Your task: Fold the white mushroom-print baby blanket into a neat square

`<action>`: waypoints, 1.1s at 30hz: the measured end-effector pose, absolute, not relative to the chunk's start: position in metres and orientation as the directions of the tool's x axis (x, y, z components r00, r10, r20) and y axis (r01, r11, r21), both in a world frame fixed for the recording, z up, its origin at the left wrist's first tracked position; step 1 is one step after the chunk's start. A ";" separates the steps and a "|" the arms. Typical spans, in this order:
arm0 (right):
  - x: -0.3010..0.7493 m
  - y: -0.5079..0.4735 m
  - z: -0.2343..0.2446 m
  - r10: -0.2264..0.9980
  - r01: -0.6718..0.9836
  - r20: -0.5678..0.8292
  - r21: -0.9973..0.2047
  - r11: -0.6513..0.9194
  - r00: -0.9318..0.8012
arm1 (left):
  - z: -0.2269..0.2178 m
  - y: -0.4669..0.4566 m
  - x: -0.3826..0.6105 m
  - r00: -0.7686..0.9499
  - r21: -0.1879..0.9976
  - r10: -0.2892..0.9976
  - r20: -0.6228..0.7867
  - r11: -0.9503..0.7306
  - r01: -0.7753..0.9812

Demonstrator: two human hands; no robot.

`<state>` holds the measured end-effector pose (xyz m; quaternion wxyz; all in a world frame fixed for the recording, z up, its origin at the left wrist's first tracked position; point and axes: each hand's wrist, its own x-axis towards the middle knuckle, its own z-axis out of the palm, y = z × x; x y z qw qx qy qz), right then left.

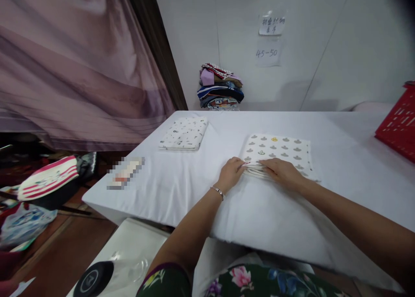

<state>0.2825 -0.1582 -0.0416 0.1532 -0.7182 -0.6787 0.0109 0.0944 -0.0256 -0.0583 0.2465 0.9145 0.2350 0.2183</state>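
A folded white cloth with grey cloud prints (282, 152) lies on the white-covered table (181, 189) in front of me. My left hand (231, 172) grips its near left corner, fingers curled on the edge, a bracelet on the wrist. My right hand (281, 171) lies on the near edge of the same cloth, fingers pressed down on the folded layers. Both hands touch the cloth side by side.
A second folded white cloth with small prints (184, 133) lies at the far left of the table. A stack of folded clothes (219, 87) stands against the wall. A red basket (398, 124) sits at the right edge. Bags lie on the floor at the left (48, 180).
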 end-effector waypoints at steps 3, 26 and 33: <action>0.278 -0.159 -0.040 0.980 0.984 0.194 -0.177 0.000 0.035 | -0.059 -0.024 0.095 0.800 0.551 0.529 0.282 -0.772 0.316; 0.264 -0.153 -0.035 0.975 0.978 0.191 -0.195 -0.072 0.110 | -0.059 -0.050 0.090 0.749 0.238 0.492 0.444 -0.870 0.431; 0.263 -0.154 -0.036 0.971 0.981 0.215 -0.185 -0.060 0.100 | -0.057 -0.055 0.101 0.736 0.159 0.525 0.427 -0.845 0.511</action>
